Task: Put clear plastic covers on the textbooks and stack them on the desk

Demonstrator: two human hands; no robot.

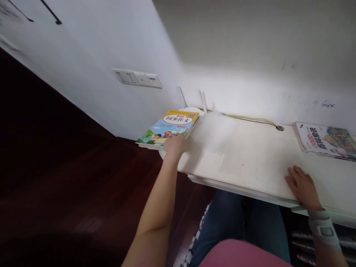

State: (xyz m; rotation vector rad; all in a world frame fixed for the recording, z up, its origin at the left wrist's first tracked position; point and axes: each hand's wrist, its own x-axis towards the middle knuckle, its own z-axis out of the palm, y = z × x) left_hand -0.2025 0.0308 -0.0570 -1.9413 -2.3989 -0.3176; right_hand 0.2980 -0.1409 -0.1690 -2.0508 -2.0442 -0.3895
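Note:
My left hand (175, 144) reaches to the left end of the white desk (250, 159). Its fingers bend over the near right edge of a small stack of books (171, 126) and press on the top cover; the thumb is hidden. That cover is blue and yellow, with Chinese characters in a white oval and cartoon children. The stack juts past the desk's left end. On the desk's front edge, my right hand (303, 187) lies palm down with fingers spread and holds nothing. A second stack of books (328, 141), with a pale illustrated cover, lies beyond it.
Behind the left books stands a white router (191, 109) with upright antennas. Yellow and black cables (250, 118) run along the wall to a desk hole (280, 128). A blurred whitish patch (210, 131) covers part of the desk. Wall sockets (137, 78) sit at left, above a dark floor.

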